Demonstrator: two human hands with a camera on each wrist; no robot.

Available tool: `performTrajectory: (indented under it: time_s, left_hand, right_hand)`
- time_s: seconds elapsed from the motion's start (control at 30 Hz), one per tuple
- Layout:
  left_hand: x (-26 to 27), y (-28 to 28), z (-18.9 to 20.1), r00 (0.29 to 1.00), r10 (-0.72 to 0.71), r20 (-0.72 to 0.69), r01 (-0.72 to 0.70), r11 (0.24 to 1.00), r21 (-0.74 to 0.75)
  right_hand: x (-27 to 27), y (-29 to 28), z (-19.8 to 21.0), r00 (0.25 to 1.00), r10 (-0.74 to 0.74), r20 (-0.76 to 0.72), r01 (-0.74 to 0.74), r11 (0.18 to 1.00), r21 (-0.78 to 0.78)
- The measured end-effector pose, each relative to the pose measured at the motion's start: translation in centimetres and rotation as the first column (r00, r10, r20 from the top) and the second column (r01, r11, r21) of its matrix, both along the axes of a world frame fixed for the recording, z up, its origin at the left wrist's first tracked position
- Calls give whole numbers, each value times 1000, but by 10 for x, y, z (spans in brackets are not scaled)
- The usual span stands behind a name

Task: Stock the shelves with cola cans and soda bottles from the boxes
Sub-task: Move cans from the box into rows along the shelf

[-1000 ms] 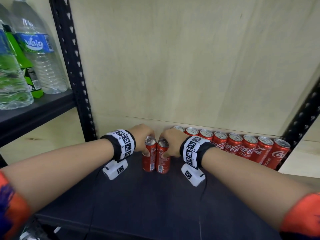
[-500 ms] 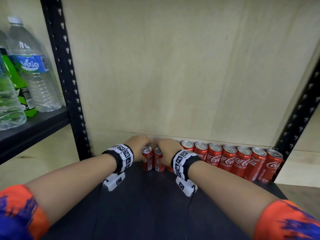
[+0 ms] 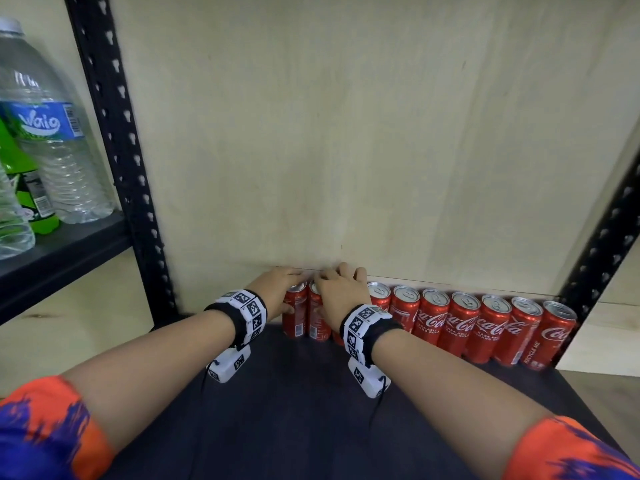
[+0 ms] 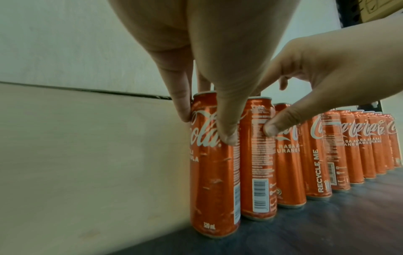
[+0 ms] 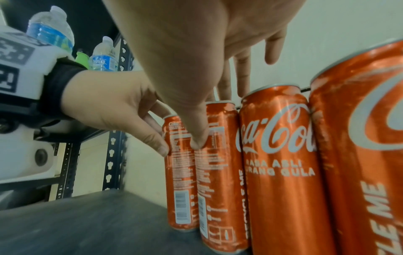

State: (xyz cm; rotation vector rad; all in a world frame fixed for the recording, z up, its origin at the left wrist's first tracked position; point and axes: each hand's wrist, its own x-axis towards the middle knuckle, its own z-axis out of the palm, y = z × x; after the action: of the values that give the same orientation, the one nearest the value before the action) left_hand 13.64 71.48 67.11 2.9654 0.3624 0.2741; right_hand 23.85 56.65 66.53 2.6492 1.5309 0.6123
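1. Left hand [image 3: 277, 289]: fingers and thumb pinch the upper wall of the end can [image 4: 211, 163], which stands on the dark shelf board [image 3: 294, 410] touching the wooden back panel [image 3: 346, 133].
2. Right hand [image 3: 341, 294]: thumb presses the front of the second can [image 4: 257, 160] and fingers reach over its top, loosely spread; the can stands just beside the end can.
3. Handling, as judged: slim metal cans, stiff while sealed yet easily dented, smooth and likely slippery; tall and narrow, so they could tip. Best held around the upper wall, thumb opposite fingers.
4. Count: to the right of the right hand, seven cans [image 3: 460, 323] show clearly, and an eighth is partly hidden behind the wrist; with the two held, about ten.
5. Left of the left hand, on the neighbouring shelf: two clear water bottles [image 3: 52, 133] and one green bottle [image 3: 20, 188] in the head view.
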Motion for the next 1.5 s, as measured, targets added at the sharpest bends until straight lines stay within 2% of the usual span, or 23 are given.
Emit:
performTrajectory:
  time_s: [0.17, 0.37, 0.57, 0.67, 0.77, 0.9, 1.1, 1.23, 1.37, 1.5]
  left_hand:
    - [3, 2, -14, 999, 37, 30, -37, 999, -6]
    - [-4, -6, -24, 991, 125, 56, -130, 987, 98]
    - [-13, -22, -20, 984, 156, 90, -158, 987, 12]
    - [-23, -26, -12, 979, 180, 93, -173, 982, -76]
    - [-39, -30, 5, 972, 200, 127, -183, 974, -131]
    - [-79, -42, 26, 960, 239, 144, -216, 963, -159]
    - [-164, -55, 27, 958, 264, 117, -233, 946, -225]
    - [-226, -65, 18, 960, 259, 103, -225, 937, -266]
    - [-278, -72, 1, 959, 265, 102, -227, 931, -284]
    - [-317, -87, -21, 973, 229, 35, -210, 936, -284]
  right_hand:
    - [5, 2, -6, 1000, 4, -21, -3, 999, 45]
    - [-1, 4, -8, 998, -19, -62, 21, 999, 44]
    - [-13, -9, 3, 979, -8, -205, 20, 998, 53]
    - [-20, -18, 14, 941, 13, -337, 7, 998, 57]
    - [-29, -31, 22, 919, 42, -393, -3, 995, 100]
    - [-49, -52, 26, 889, 86, -450, -17, 988, 156]
    - [-101, -95, 26, 867, 129, -481, -27, 977, 213]
    - [-146, -127, 17, 854, 135, -502, -13, 971, 240]
    - [-190, -150, -1, 821, 69, -566, 70, 973, 220]
    - [-234, -173, -18, 799, -11, -601, 142, 975, 171]
